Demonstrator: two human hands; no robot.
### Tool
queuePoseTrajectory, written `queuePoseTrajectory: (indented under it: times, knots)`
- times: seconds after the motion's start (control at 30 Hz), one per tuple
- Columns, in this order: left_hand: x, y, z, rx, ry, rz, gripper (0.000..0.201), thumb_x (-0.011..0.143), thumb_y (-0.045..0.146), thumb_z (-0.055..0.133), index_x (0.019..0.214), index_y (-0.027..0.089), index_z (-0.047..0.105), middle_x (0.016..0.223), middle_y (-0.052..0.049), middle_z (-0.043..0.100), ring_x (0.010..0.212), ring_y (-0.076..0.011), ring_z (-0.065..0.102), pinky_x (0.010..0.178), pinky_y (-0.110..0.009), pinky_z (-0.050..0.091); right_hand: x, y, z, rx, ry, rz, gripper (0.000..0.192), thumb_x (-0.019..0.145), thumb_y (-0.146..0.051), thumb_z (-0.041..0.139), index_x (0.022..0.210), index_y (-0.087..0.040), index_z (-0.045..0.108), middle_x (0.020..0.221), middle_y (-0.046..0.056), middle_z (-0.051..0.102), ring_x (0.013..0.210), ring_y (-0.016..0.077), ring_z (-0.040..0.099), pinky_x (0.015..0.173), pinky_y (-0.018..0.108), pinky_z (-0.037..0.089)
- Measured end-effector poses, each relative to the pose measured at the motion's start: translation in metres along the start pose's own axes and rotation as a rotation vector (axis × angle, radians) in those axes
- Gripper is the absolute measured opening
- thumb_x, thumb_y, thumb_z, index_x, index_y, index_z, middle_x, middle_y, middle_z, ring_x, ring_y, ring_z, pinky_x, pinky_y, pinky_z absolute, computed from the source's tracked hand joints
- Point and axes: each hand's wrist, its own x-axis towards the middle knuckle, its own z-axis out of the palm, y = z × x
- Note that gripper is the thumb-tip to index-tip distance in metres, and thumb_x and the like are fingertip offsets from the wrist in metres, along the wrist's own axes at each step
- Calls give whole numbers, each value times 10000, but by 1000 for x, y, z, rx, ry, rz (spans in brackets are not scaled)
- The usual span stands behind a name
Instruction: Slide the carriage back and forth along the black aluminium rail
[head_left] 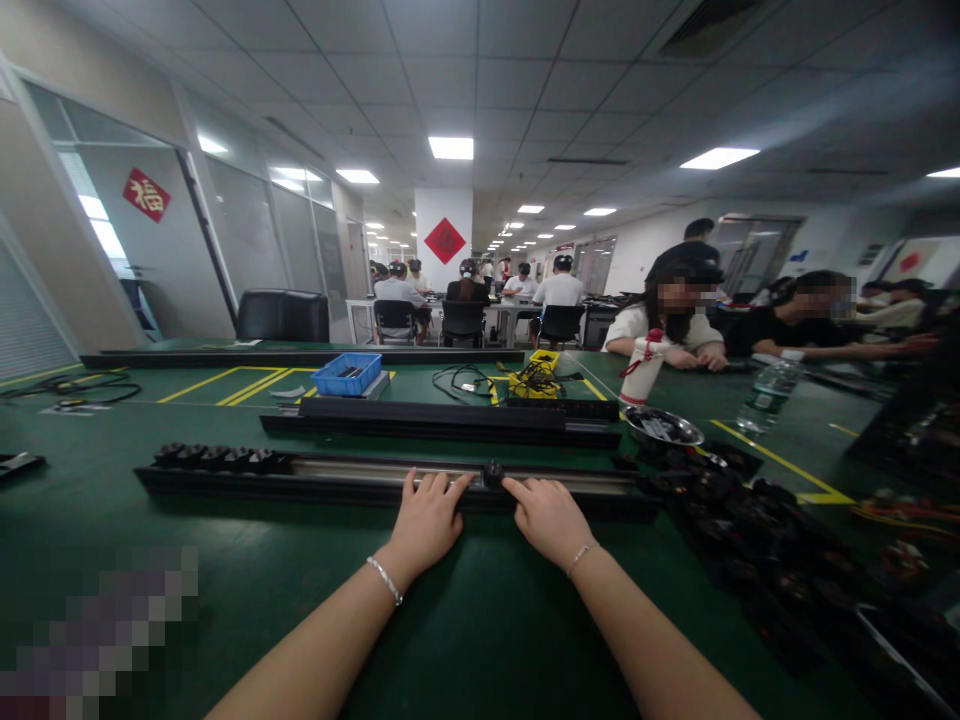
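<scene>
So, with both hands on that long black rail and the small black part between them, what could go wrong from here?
1. The small black part sits between the fingertips of the left hand and the right hand; it might jam or tilt in the rail.
2. The pile of black parts lies close to the right hand, so a sideways move could scatter it.
3. The water bottle stands near the edge and might tip.

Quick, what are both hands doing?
Left hand: open, fingers resting on the rail.
Right hand: open, fingertips at a black knob.
</scene>
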Motion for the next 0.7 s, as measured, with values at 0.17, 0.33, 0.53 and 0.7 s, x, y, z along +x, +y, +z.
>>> queuePoseTrajectory:
  times: [0.17,0.33,0.53,0.7]
  knots:
    - [0,-1,2,19,8,7,544,783,269,504,1310,326,378,1077,-29,566,1042,-215,492,1049,-491,186,1,1,-1,-6,-14,2,428,835,-181,385,1234,-256,517,956,63,638,927,180,542,849,294,320]
    - [0,-1,4,21,18,12,545,784,266,503,1310,331,375,1072,-27,566,1033,-211,493,1045,-485,188,1,2,0,-15,-6,1,415,834,-180,392,1219,-256,526,950,59,640,915,179,549,834,289,330]
    - [0,-2,4,8,22,17,541,787,260,491,1312,323,375,1071,-30,567,1028,-213,493,1040,-488,194,1,3,0,-21,4,1,411,833,-172,384,1207,-261,531,944,50,641,905,173,552,822,286,333]
    - [0,-2,3,12,13,14,528,796,265,485,1311,319,383,1079,-33,569,1029,-213,493,1041,-480,193,1,3,-3,-31,-17,16,387,833,-180,385,1180,-253,542,959,51,640,915,166,549,822,279,329]
